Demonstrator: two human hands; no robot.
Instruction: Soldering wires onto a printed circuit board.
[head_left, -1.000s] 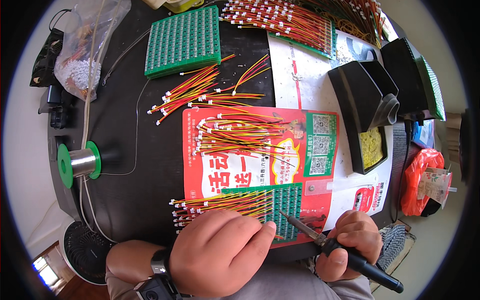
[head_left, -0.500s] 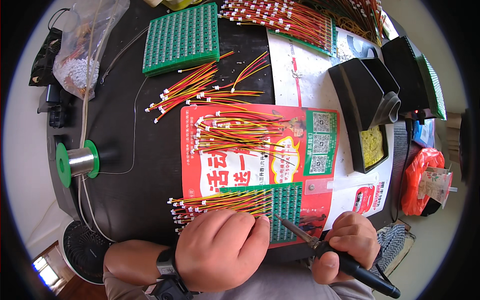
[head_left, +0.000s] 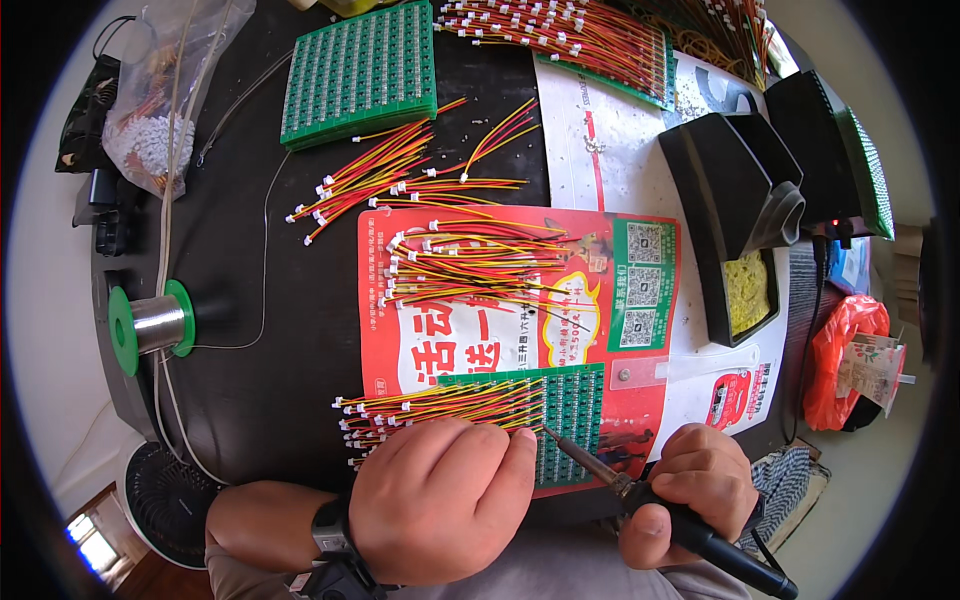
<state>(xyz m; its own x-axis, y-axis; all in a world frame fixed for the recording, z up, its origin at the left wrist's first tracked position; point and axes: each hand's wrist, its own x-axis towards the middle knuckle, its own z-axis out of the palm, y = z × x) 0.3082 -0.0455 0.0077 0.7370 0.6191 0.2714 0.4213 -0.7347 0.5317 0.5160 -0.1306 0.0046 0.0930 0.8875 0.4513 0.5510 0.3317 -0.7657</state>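
Note:
My right hand [head_left: 700, 490] is closed around the black handle of a soldering iron [head_left: 585, 460]. The iron's tip meets a green circuit board [head_left: 575, 410] just beside my left fingertips. Bent over the board's left part, my left hand [head_left: 440, 500] pinches at a thin wire [head_left: 538, 430]; most of its fingers are hidden beneath the hand. Rows of red and yellow wires [head_left: 430, 400] with white connectors lie across the board and stick out past its left edge. Beyond it, a loose bundle of similar wires [head_left: 480, 265] rests on a red printed sheet [head_left: 645, 385].
Stacked green boards [head_left: 360, 75] stand at the far left, near more loose wires [head_left: 375, 165]. A solder spool [head_left: 155, 322] sits at left, its strand running over the black table. On the right are a soldering iron stand [head_left: 725, 180] with yellow sponge [head_left: 745, 290] and a red bag [head_left: 840, 345].
The soldering iron's tip has shifted slightly left, closer to my left fingertips. My left hand stays in almost the same place.

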